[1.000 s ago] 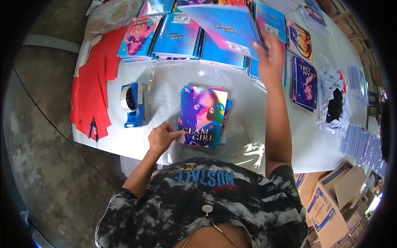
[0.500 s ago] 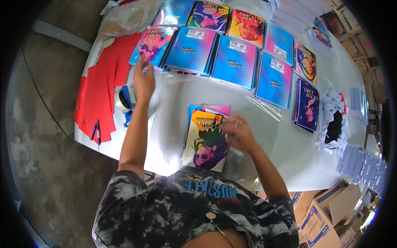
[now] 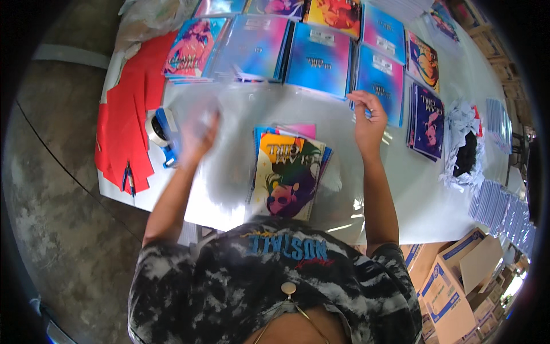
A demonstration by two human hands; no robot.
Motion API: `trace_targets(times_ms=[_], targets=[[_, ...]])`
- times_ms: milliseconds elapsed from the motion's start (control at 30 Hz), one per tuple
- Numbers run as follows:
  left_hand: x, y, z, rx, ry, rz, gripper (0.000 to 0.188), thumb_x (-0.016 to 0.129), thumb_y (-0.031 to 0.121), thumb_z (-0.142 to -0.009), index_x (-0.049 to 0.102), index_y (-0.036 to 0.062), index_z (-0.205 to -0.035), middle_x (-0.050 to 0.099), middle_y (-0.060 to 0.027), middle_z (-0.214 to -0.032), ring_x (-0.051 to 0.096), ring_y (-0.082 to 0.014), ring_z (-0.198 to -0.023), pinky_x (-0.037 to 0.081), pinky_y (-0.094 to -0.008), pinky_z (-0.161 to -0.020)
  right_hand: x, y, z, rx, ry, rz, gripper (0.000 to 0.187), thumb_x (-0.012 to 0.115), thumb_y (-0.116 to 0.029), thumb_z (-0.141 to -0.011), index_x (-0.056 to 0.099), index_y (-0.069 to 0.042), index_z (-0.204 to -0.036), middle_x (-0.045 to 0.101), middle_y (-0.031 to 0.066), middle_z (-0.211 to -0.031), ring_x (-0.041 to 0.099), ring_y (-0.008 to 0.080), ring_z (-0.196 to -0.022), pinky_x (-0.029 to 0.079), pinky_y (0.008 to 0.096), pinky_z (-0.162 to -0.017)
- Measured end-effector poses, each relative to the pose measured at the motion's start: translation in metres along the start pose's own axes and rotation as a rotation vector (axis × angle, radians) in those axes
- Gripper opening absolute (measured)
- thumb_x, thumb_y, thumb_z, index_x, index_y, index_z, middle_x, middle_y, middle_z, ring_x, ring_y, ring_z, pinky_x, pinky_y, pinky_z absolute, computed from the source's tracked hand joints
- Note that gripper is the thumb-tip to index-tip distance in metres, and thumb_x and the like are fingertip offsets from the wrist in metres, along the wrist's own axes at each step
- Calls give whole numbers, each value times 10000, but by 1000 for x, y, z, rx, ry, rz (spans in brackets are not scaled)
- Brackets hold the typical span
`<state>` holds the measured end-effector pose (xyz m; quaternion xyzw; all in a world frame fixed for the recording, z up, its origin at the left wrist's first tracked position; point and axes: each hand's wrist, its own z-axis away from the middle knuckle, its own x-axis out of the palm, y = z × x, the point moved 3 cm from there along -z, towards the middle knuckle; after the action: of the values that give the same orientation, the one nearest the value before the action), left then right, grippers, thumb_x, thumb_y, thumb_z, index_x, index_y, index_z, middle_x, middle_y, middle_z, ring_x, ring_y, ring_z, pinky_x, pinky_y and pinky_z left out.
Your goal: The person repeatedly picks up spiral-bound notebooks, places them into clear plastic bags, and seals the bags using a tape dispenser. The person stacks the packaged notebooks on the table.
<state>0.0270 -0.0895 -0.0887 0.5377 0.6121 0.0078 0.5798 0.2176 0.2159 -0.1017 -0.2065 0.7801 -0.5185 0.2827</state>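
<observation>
**At the dial's centre, a skewed notebook pile!**

We have it lying on the pale table. The left hand, ten o'clock, is blurred; we can't tell its grip. The right hand, two o'clock, has fingers loosely bent, nothing visible in them. We judge the notebooks light, bendy, slick-covered; we'd clasp both long sides, sparing the wire spirals.
</observation>
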Motion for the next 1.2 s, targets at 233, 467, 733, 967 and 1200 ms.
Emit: trace_targets(times_ms=[233,467,733,967,1200], targets=[[44,57,52,542,-832,-410,501,565,119,-790,511,288,-1259,394,14,-1405,281,-258,-1336,228,-582,-1028,-6,42,-109,71,74,310,278,568,-97,-787,610,-11,-1048,666,116,-958,621,210,-865,461,324,-787],[68,-23,-220,305,-265,-297,452,554,205,-851,463,62,-1270,518,-216,-1220,496,-353,-1129,378,-419,-973,28,120,-257,473,-103,880,718,683,-439,-727,493,75,-1190,564,258,-1135,539,370,-1052,431,414,-897],[146,-140,-354,-219,-221,-687,638,491,375,-879,282,53,-1388,539,-252,-1162,539,-419,-1033,434,-490,-873,82,113,-252,450,-185,1018,1227,789,-541,-549,127,59,-1390,334,261,-1365,290,397,-1277,257,483,-1035],[133,-134,-373,55,-387,-792,688,532,246,-843,183,164,-1430,617,-248,-943,618,-404,-872,484,-492,-758,-1,140,-280,475,122,590,580,731,-370,-683,568,-45,-1135,559,234,-1139,474,382,-1141,344,511,-965],[175,-52,-372,-144,-419,-588,640,536,495,-810,416,179,-1352,455,-278,-1235,496,-400,-1110,461,-486,-852,-53,143,-259,741,72,924,580,688,-464,-730,594,-89,-1162,378,217,-1357,346,394,-1238,247,523,-1030]])
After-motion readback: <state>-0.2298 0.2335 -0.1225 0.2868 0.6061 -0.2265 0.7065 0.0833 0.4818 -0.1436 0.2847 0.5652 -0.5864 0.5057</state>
